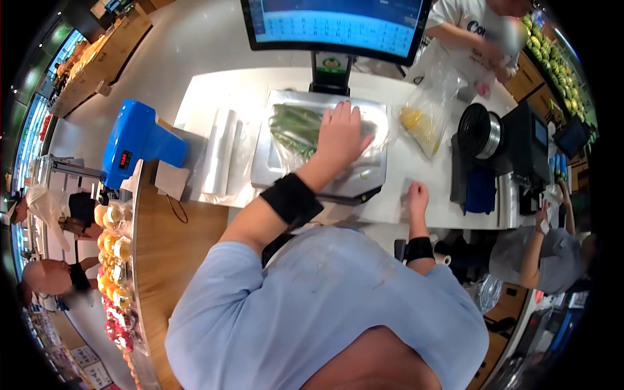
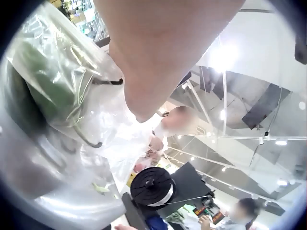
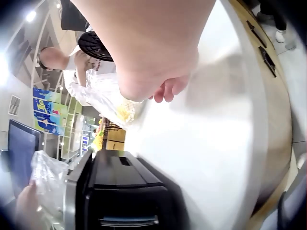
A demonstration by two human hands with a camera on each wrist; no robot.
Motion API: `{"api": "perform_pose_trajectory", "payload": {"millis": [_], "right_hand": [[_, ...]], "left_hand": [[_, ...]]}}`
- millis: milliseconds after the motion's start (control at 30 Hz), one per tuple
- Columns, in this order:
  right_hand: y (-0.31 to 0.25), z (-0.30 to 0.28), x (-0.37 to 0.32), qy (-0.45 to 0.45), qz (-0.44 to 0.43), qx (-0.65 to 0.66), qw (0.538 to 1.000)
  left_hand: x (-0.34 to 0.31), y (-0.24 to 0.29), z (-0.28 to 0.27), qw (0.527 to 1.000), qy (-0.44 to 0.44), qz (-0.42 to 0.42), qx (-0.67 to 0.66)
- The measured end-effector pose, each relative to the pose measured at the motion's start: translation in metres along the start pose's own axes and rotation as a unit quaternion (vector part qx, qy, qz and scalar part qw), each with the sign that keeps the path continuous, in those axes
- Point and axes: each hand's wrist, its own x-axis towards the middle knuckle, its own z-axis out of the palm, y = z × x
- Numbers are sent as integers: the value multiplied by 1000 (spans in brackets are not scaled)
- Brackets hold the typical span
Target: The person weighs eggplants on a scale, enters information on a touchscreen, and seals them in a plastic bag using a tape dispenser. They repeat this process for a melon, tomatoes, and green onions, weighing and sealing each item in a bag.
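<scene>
Long green vegetables (image 1: 292, 130) lie in a clear plastic bag (image 2: 62, 91) on a metal scale (image 1: 263, 162). My left hand (image 1: 341, 133) rests on the bag's right part, palm down with straight fingers. In the left wrist view, that hand (image 2: 158, 57) covers part of the bag, and green stems (image 2: 88, 140) show beside it. My right hand (image 1: 418, 195) is at the counter's near right side, away from the scale, with its fingers curled. The right wrist view shows the fingertips of this hand (image 3: 158, 62) folded towards the palm, holding nothing.
A screen (image 1: 338, 26) stands behind the scale. Left of it lie a plastic roll (image 1: 221, 153) and a blue device (image 1: 133, 140). To the right are a bag with yellow contents (image 1: 422, 123), a black spool (image 1: 480, 130) and a black machine (image 1: 526, 140). Another person (image 1: 468, 39) stands across the counter (image 1: 406, 172).
</scene>
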Motion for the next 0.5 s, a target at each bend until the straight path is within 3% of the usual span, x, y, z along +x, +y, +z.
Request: {"api": "perform_pose_trajectory", "payload": {"millis": [33,67,100,167,267,367,500], "right_hand": [[14,1,-5,18,-41,-49,998],[34,2,-9,12,-28,-113,993],[20,7,-23,35,-53,-165,984],[-15,14,-44,2,-72,-209,975],[-39,21,-53,-14,-58,-271,961],[-46,28,-54,13,-34,-303,952],[-47,33,-53,33,-23,-316,948]], "left_hand": [[0,1,-14,999,33,-3,5],[-1,-1,-28,998,67,-7,9],[-3,-6,-43,997,80,-4,13],[-11,-23,-71,970,-125,-53,-204],[-11,-61,-91,971,-124,-78,-191],[16,-97,-108,991,-43,-101,-81],[56,-140,-124,998,31,-53,21]]}}
